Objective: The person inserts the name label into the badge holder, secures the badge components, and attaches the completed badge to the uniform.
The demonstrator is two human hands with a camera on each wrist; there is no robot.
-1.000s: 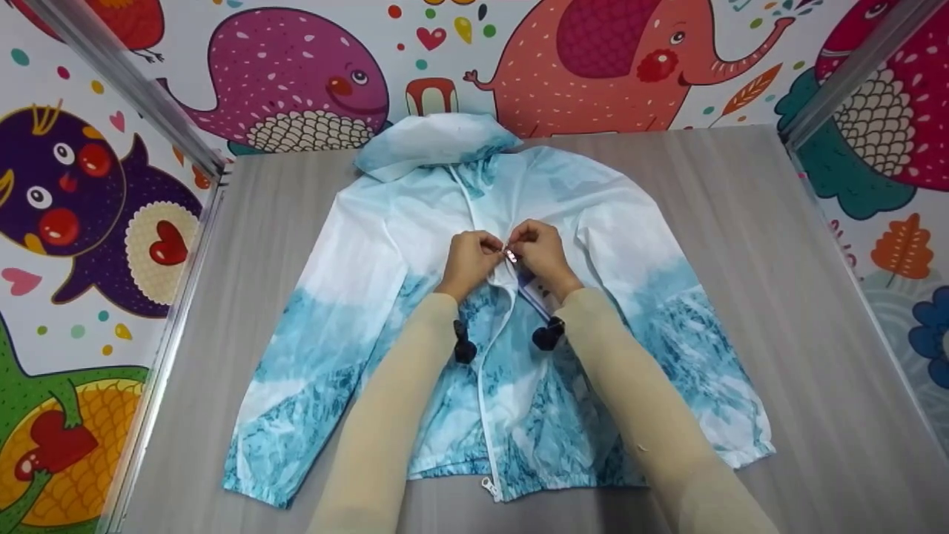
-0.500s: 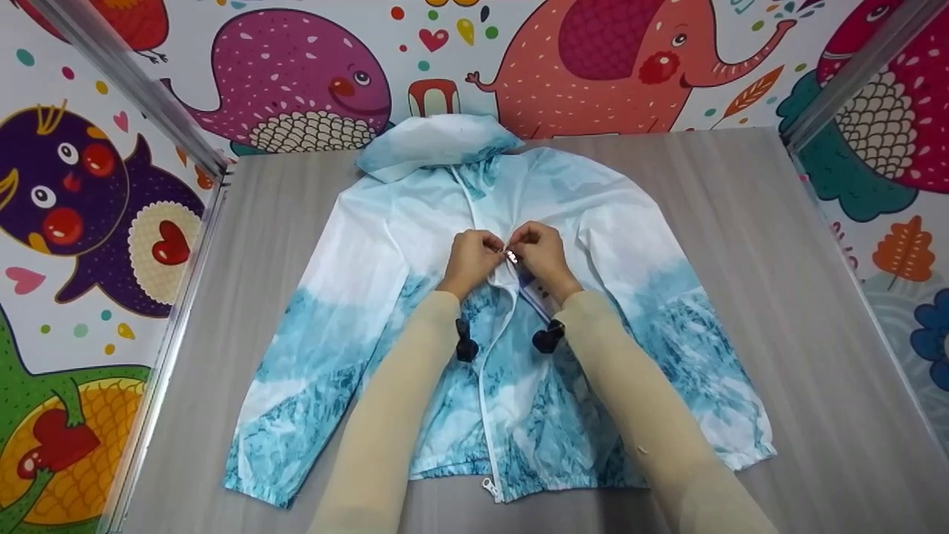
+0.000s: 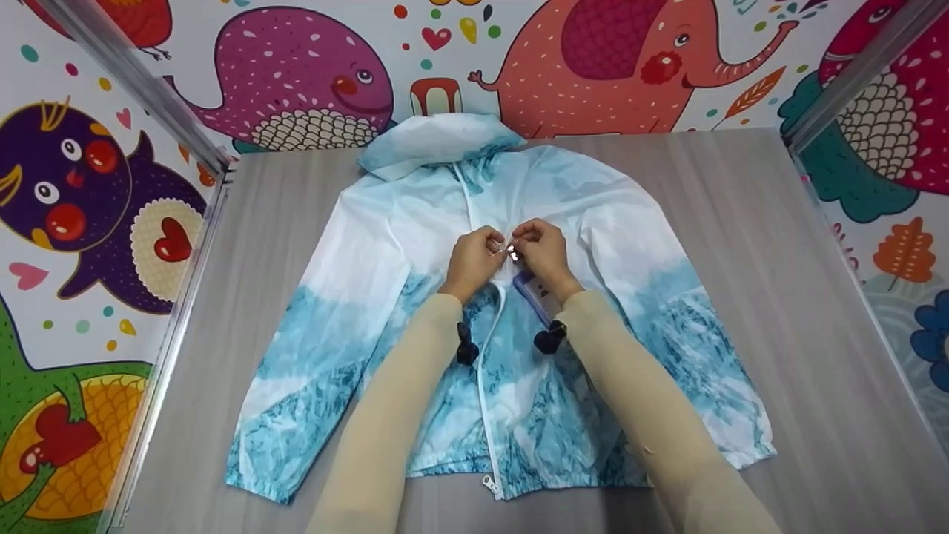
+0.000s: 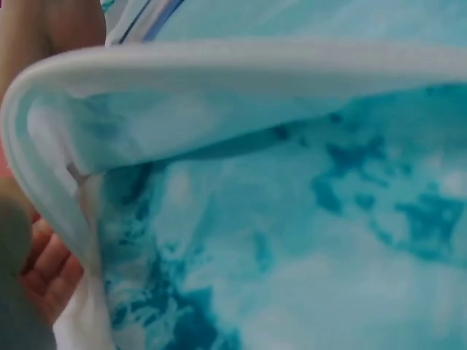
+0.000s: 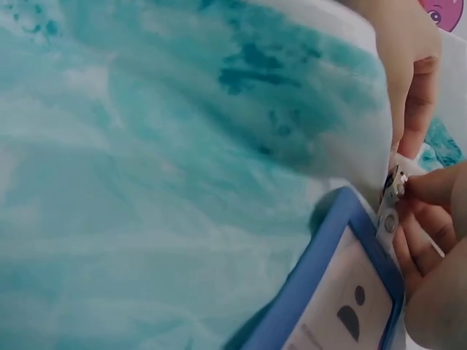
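A white and teal hooded jacket (image 3: 319,326) lies spread out, its hood towards the far wall. Near the chest, my left hand (image 3: 474,261) pinches the jacket's white front edge (image 4: 219,65). Just to its right, my right hand (image 3: 545,256) pinches a shiny metal clip (image 5: 396,182). From that clip, by a snap strap (image 5: 388,222), hangs a blue-framed badge holder (image 5: 332,226) with a printed card inside. The clip is right at the fabric edge; whether it grips the cloth I cannot tell. My left fingers (image 4: 55,270) are partly behind the fabric in the left wrist view.
Below, the white zip ends in a zip pull (image 3: 489,483) at the hem. The jacket rests on a grey wood-grain table (image 3: 741,193). Walls printed with cartoon animals (image 3: 608,74) stand at the back and both sides. Black wrist cameras (image 3: 550,337) sit under the sleeves.
Both hands stay together at the chest. The jacket's front edge below them has shifted left, and more of the blue badge holder now shows. The head view has moved slightly.
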